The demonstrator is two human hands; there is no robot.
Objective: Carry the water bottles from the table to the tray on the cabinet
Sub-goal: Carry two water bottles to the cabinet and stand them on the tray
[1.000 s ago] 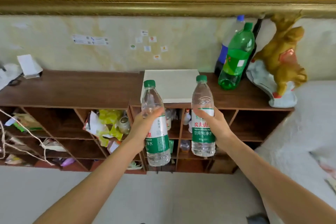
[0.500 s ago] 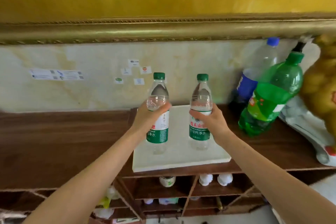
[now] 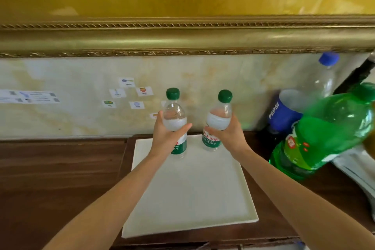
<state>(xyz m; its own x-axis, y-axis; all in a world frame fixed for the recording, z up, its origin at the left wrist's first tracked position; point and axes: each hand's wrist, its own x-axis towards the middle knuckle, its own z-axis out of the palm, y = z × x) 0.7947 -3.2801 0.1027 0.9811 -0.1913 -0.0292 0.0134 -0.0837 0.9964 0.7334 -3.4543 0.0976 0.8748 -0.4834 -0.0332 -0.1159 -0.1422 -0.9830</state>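
We are holding one water bottle in each hand. Our left hand (image 3: 169, 135) is wrapping tight around the left bottle (image 3: 175, 126), and our right hand (image 3: 227, 135) is wrapping tight around the right bottle (image 3: 217, 123). Both bottles have green caps and green labels, and both are standing straight up.

The white tray (image 3: 192, 199) is lying on the brown cabinet (image 3: 60, 178), and we are using it as our marker. Both bottles are over the far end of the tray, close to the wall. The left bottle is nearer the tray's left edge. The right bottle is nearer the tray's middle. We cannot tell if the bottoms are touching the tray yet or are just above it.

We think we are doing the putting-down step now. To do it well, we should be lowering both bottles slowly and keeping them straight, so the flat bottoms are landing flat. We should be keeping a gap between the two bottles so they are not bumping. We should be letting go only when each one is standing by itself.

To the right of the tray, a big green bottle (image 3: 324, 136) and a blue-label bottle (image 3: 294, 111) are standing near. We should be keeping our right arm away from them.
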